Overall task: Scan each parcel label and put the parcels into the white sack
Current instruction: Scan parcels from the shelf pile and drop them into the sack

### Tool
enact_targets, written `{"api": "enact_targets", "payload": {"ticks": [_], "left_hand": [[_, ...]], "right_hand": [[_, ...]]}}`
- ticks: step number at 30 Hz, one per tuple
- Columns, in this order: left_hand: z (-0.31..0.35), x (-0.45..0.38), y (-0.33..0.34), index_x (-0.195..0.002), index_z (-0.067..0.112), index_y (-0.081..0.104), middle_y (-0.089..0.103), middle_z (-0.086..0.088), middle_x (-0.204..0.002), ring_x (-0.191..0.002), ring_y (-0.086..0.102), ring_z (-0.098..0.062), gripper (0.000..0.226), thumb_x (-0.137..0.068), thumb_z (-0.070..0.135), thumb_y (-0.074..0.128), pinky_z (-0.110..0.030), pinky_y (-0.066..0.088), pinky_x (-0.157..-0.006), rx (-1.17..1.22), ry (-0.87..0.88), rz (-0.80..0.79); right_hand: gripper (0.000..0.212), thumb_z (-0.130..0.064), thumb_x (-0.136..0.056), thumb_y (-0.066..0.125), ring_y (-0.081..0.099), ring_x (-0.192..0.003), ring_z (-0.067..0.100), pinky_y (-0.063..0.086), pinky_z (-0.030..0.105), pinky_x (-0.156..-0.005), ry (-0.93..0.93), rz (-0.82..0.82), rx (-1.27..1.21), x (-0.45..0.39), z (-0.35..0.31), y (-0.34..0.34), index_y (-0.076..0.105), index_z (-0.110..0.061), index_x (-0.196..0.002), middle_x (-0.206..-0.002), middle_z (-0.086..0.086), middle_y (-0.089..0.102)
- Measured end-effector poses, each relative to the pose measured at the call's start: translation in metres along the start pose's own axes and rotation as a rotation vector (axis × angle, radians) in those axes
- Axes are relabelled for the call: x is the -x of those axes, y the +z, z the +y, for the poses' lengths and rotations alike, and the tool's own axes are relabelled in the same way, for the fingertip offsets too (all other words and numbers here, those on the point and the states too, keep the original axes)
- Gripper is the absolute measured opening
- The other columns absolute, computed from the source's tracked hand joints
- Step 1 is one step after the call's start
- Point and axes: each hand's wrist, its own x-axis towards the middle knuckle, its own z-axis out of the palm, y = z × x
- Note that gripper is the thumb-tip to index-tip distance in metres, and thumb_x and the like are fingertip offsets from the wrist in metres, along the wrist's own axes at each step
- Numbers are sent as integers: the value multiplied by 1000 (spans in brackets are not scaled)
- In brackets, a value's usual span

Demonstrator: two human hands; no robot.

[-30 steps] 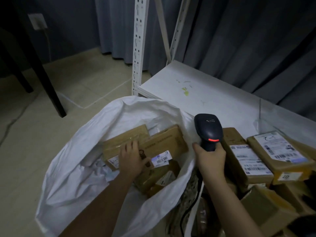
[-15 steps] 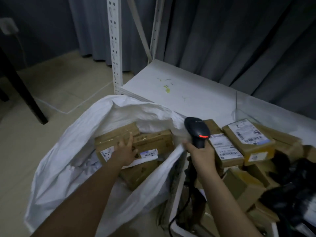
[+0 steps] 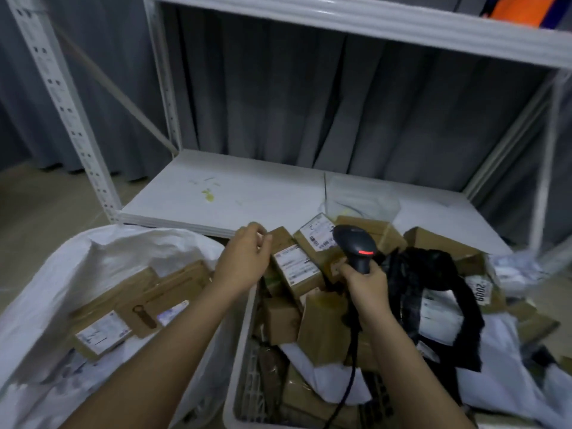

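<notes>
A person's left hand (image 3: 244, 258) hovers with fingers loosely curled and holding nothing, just above a brown parcel (image 3: 297, 269) with a white label — one of a heap of cardboard boxes piled in a white basket (image 3: 238, 351). The right hand (image 3: 366, 284) grips a dark barcode scanner (image 3: 356, 247) by its handle, its red light glowing. To the left, the white sack (image 3: 62, 274) lies open with at least three labelled parcels (image 3: 133, 311) inside. Behind stands a white metal rack — two shelves visible, the lower shelf (image 3: 247, 193) stained yellow.
</notes>
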Motion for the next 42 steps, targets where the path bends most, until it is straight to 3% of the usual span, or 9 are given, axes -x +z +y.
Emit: {"api": "enact_targets", "payload": {"ticks": [5, 9, 17, 19, 24, 30, 34, 38, 42], "left_hand": [[46, -29, 71, -131, 10, 49, 55, -8, -130, -105, 53, -18, 34, -101, 27, 44, -23, 38, -82, 262, -289, -217], [44, -49, 124, -144, 21, 35, 54, -4, -136, -120, 53, -26, 50, -98, 31, 48, -39, 44, -102, 331, -408, -305], [44, -53, 148, -113, 20, 54, 64, -1, -107, -94, 61, -20, 18, -96, 19, 50, -32, 52, -74, 618, -630, -116], [45, -50, 140, -113, 20, 59, 68, -3, -110, -95, 65, -20, 19, -95, 19, 53, -36, 56, -81, 749, -623, -67], [71, -18, 94, -128, 31, 50, 60, 5, -113, -88, 62, -7, 33, -96, 35, 53, -16, 52, -52, 990, -410, -87], [85, 35, 53, -131, 38, 48, 60, 1, -124, -103, 66, -19, 41, -93, 29, 59, -40, 59, -77, 974, -345, -163], [82, 65, 18, -119, 40, 58, 63, -3, -119, -100, 64, -17, 33, -92, 23, 61, -34, 57, -74, 771, -262, -96], [75, 98, -17, -107, 47, 66, 66, -1, -118, -104, 65, -14, 33, -75, 39, 71, -35, 55, -89, 637, -191, -198], [74, 119, -35, -112, 35, 60, 61, -4, -120, -102, 63, -17, 37, -79, 38, 74, -31, 54, -80, 724, -239, -29]], "right_hand": [[16, -9, -81, 68, 51, -64, 20, 38, 30, -59, -26, 204, -94, -58, -11, -19, 55, -11, -89, -73, 5, 54], [18, -18, -80, 70, 58, -78, 27, 45, 33, -72, -68, 281, -19, -98, -7, -8, 55, -15, -90, -81, 4, 60], [25, -33, -81, 75, 59, -84, 22, 39, 29, -73, -61, 176, 195, -114, 10, -1, 58, -21, -96, -90, 0, 63], [24, -34, -80, 76, 60, -85, 22, 42, 31, -73, -99, 203, 101, -103, 9, -11, 58, -23, -93, -89, -1, 64], [26, -23, -77, 80, 65, -88, 6, 51, 26, -77, -160, 116, -261, -53, -1, -36, 63, -30, -95, -93, -10, 69], [38, -8, -80, 76, 63, -85, -10, 52, 11, -72, -208, -12, -380, 9, -3, -59, 60, -26, -109, -98, -17, 66], [35, -8, -81, 75, 59, -86, -8, 46, 10, -70, -219, -48, -368, 40, -7, -77, 58, -28, -104, -96, -17, 64], [43, -9, -82, 75, 59, -88, -11, 47, 6, -69, -253, -69, -368, 63, -19, -91, 55, -22, -118, -102, -16, 63], [50, -11, -80, 77, 62, -104, 13, 46, 26, -85, -208, -173, -308, 82, -21, -82, 57, -14, -125, -111, -3, 66]]}}
